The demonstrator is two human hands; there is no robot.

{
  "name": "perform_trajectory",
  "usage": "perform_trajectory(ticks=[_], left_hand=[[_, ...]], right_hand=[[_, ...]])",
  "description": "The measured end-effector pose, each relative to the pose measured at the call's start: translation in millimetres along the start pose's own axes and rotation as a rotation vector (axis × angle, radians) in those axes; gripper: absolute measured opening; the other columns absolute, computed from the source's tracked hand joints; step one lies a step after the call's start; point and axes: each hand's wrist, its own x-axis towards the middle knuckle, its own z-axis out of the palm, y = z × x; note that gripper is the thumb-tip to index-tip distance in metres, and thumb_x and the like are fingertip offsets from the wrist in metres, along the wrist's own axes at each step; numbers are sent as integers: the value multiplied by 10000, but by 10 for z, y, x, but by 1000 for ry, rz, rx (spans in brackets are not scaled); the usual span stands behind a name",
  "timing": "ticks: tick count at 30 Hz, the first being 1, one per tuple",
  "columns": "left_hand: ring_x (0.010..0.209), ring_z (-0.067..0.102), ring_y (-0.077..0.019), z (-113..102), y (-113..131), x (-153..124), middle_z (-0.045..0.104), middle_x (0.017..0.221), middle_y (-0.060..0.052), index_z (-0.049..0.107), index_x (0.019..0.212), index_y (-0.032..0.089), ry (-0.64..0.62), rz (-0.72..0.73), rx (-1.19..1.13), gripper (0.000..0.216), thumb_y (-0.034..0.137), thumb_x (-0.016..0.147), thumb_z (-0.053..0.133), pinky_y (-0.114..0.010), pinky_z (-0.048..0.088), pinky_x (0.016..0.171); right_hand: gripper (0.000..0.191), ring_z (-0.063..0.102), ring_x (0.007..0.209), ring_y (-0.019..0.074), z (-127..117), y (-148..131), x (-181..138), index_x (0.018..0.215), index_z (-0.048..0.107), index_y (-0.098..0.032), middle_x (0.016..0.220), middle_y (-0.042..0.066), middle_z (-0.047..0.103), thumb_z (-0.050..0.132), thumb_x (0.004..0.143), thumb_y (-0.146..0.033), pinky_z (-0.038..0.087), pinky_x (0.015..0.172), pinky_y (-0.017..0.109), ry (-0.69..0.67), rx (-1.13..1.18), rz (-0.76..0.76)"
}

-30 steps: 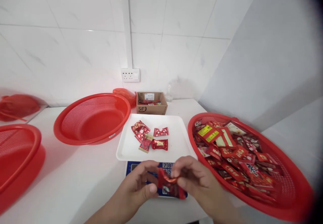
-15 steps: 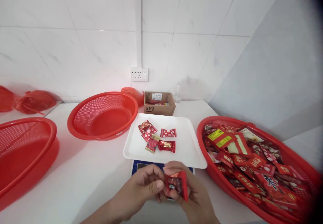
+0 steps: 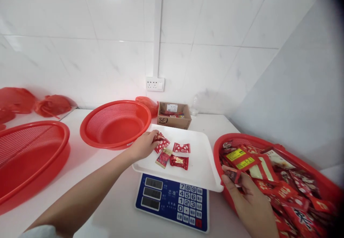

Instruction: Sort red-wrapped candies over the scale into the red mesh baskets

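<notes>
My left hand (image 3: 145,145) reaches over the left side of the white tray (image 3: 199,177), its fingers closed on the edge of a red snack packet (image 3: 161,136). Close by on the tray are a red-and-gold packet (image 3: 162,159), a white-dotted red wrapped candy (image 3: 182,147) and a shiny red wrapped candy (image 3: 179,162). At the left rim of the right-hand basket, my right hand (image 3: 248,204) pinches a small red snack packet (image 3: 232,174) between thumb and fingers. The tray sits on a blue digital scale (image 3: 172,202).
The right-hand red basket (image 3: 242,136) is heaped with wrapped snacks. Two more red baskets stand on the left, one nearer (image 3: 66,137) and one farther (image 3: 84,137). A small cardboard box (image 3: 173,122) and red bags (image 3: 53,105) lie along the wall.
My hands have parted. The left went up and left to the packets on the tray; the right carried its red packet right to the basket. The scale's display and keys now show.
</notes>
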Motion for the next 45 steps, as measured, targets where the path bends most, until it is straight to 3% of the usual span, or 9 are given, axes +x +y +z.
perform_trajectory(ticks=[3,7,14,22,27,32,38,41,45], left_hand=[[800,650,-210,-12,13,63,669,885,-51,535,1088,195,-4,-11,21,220,237,892,444,-295,475,677],[873,635,-206,-209,-20,54,656,989,-44,512,1124,233,94,-58,73,240,288,906,430,-280,466,685],[1166,467,-351,-568,-229,24,491,1245,-171,481,1217,167,303,-200,194,367,336,904,395,-448,436,862],[1017,603,-202,-90,149,-47,624,1125,-49,499,1218,245,-119,97,66,376,412,881,489,-309,488,859],[994,607,-210,8,194,-34,645,1036,-46,541,1136,241,-176,131,93,303,231,836,501,-314,495,826],[946,600,-243,-225,67,22,634,1016,-76,555,1111,217,-41,28,184,342,141,788,476,-348,490,781],[1165,450,-321,-621,-159,71,512,1254,-146,478,1239,164,249,-153,252,389,175,864,375,-432,449,859],[1154,492,-258,-533,-75,-17,570,1218,-85,523,1193,203,100,-20,123,325,288,887,448,-389,439,928],[1233,478,-223,-225,178,-195,503,1356,-71,513,1246,251,-329,248,-36,397,367,868,540,-358,406,1006]], right_hand=[[440,575,1107,337,13,28,-5,929,609,-227,1146,110,662,437,762,-596,508,855,394,-31,0,-10],[451,559,1144,319,4,137,0,993,599,-228,1184,99,648,439,788,-598,520,858,370,-80,-5,-36],[451,572,1141,300,30,283,27,1074,586,-237,1192,81,651,448,817,-581,534,860,359,-83,-36,-76],[405,664,976,266,84,262,47,946,645,-236,1017,52,722,484,784,-570,569,763,323,20,-28,-159],[405,677,949,258,75,247,27,925,667,-231,1008,51,729,502,768,-566,576,713,301,68,-10,-182],[392,677,933,256,88,181,-3,910,664,-230,986,56,728,504,764,-556,567,734,315,86,-3,-173],[375,678,886,248,77,125,-16,881,648,-233,938,55,723,497,770,-559,560,709,310,79,-3,-161],[373,678,870,249,81,121,-20,869,648,-235,923,56,723,504,764,-563,559,699,311,85,-13,-156],[380,676,877,250,80,107,-26,890,656,-230,927,58,725,510,762,-556,556,732,320,100,-5,-163]])
